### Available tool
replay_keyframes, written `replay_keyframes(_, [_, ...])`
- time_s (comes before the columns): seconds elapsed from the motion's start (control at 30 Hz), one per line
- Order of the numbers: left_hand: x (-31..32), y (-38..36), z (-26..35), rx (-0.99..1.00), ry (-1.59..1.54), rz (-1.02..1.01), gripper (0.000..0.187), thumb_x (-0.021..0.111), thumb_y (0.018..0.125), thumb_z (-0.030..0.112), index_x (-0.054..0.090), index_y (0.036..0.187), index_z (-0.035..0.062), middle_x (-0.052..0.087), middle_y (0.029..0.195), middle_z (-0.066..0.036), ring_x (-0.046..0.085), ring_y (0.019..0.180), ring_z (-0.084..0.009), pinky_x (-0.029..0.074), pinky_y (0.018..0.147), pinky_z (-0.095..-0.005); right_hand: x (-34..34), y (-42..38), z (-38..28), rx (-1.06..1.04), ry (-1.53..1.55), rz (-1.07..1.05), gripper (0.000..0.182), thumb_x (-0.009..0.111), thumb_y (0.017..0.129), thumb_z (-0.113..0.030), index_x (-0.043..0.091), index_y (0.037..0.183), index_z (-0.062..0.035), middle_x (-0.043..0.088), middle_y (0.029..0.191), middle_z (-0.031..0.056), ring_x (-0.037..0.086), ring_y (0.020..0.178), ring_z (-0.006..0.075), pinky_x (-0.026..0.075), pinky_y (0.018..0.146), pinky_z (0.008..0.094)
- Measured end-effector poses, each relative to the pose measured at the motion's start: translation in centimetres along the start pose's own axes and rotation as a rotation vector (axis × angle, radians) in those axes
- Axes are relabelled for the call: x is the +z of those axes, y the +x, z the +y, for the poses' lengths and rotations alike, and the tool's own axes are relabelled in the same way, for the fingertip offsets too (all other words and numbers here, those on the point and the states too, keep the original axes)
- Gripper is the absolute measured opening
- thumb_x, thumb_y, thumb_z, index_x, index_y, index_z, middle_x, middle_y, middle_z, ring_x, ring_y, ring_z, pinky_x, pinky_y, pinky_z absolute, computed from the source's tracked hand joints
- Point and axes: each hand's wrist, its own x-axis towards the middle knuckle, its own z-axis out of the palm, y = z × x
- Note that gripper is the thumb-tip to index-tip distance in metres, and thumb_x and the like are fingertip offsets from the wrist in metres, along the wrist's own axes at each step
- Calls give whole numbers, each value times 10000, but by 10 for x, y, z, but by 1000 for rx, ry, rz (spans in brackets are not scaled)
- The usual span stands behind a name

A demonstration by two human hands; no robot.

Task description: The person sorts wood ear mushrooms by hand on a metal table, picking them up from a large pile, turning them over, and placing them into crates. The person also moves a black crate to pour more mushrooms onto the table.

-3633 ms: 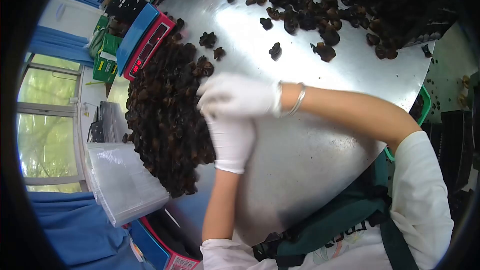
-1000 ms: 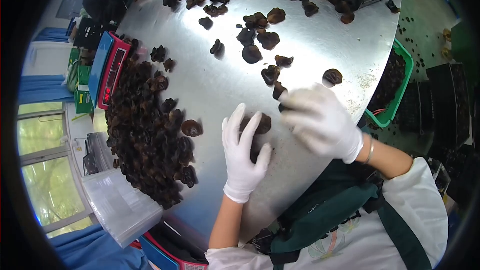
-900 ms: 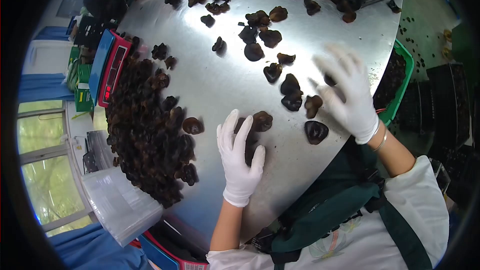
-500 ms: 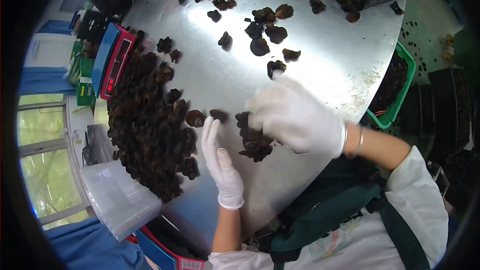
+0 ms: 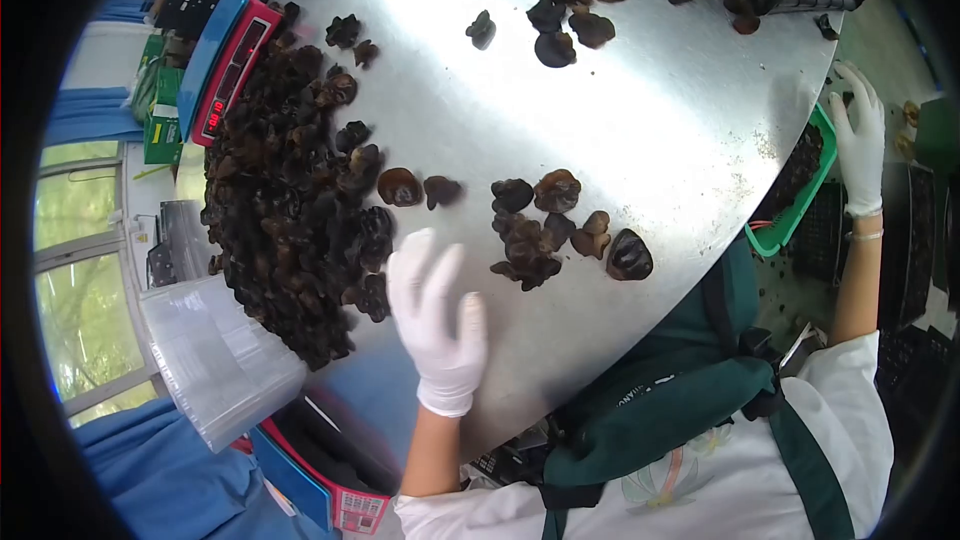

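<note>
My left hand [image 5: 435, 325], in a white glove, hovers low over the metal table with its fingers spread and nothing in them. Just left of it lies a big heap of dark brown wood ear mushrooms [image 5: 290, 190]. To its right sits a small cluster of wood ears [image 5: 525, 250], with a rounder dark wood ear [image 5: 630, 255] beside it. My right hand [image 5: 860, 145], also gloved, is out past the table's right edge beside the green basket [image 5: 825, 155]. Its thumb and fingers are apart; a small dark patch shows between them, which I cannot make out.
A red and blue scale [image 5: 230, 65] with a lit display stands at the far left. Clear plastic trays [image 5: 220, 360] are stacked at the left edge. More loose wood ears [image 5: 575, 25] lie at the back of the table [image 5: 640, 120]. Dark crates [image 5: 905, 240] stand at the right.
My right hand has swung from the middle of the table to the basket side at the right. More wood ears now lie by the central cluster. My left hand's fingers have spread.
</note>
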Motion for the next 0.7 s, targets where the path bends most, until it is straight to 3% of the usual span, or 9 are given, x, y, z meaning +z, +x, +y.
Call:
replay_keyframes(0.07, [9,10,16,124,34,-53,486,672,840,175,605,1285,-9,511,1415,-218,449,1341,-396,298,1153,-492,-11,-11,-39,45,343,-127,357,624,914,-46,619,1271,-43,644,1242,104,609,1117,218,464,973,334])
replay_keyframes(0.13, [23,26,33,45,-22,-61,491,684,828,173,614,1293,30,481,1441,-208,422,1359,-391,289,1157,-497,-24,-18,-110,114,617,-387,428,691,822,-77,626,1242,-21,644,1220,134,628,1069,231,477,972,337])
replay_keyframes(0.23, [34,39,33,123,105,-212,519,698,809,159,615,1317,97,441,1474,-192,394,1375,-381,285,1157,-499,-19,-27,-180,-419,595,-650,768,801,691,-303,527,1377,-94,504,1415,171,461,1308,356,299,1137,504])
replay_keyframes(0.3, [34,45,16,171,220,-249,533,695,810,152,612,1336,171,441,1473,-181,403,1362,-379,294,1143,-497,0,-22,-208,-536,546,-566,789,803,693,-425,535,1352,-84,461,1448,187,395,1337,403,259,1149,527])
replay_keyframes(0.47, [-15,38,-17,-205,89,160,455,627,833,-31,622,1285,22,509,1423,-190,479,1302,-339,363,1101,-416,33,8,-219,-441,613,-382,649,724,804,-413,540,1309,-50,462,1411,231,398,1317,432,306,1122,512])
replay_keyframes(0.57, [-13,17,-2,90,35,214,298,579,840,-25,674,1123,-12,643,1221,-167,618,1119,-323,471,991,-413,57,0,-254,-454,621,-405,476,658,883,-294,559,1261,-21,480,1333,277,435,1261,445,359,1079,508])
replay_keyframes(0.63, [10,12,14,422,-26,-26,288,654,773,123,719,1050,81,712,1033,-114,670,993,-286,540,874,-395,77,1,-291,-506,768,-401,407,649,891,-282,575,1166,9,507,1288,276,474,1216,440,379,1068,499])
replay_keyframes(0.67, [22,14,24,564,-81,-175,299,664,756,125,721,1048,94,707,1071,-97,672,996,-248,558,814,-371,92,-4,-315,-562,798,-317,389,643,897,-292,591,1127,16,523,1285,271,480,1227,427,387,1069,492])
replay_keyframes(0.7, [32,19,36,721,-11,-174,301,664,768,118,718,1064,110,693,1098,-85,674,972,-232,549,774,-336,89,5,-337,-621,809,-442,380,635,907,-305,620,1108,18,529,1301,265,482,1244,419,386,1084,485])
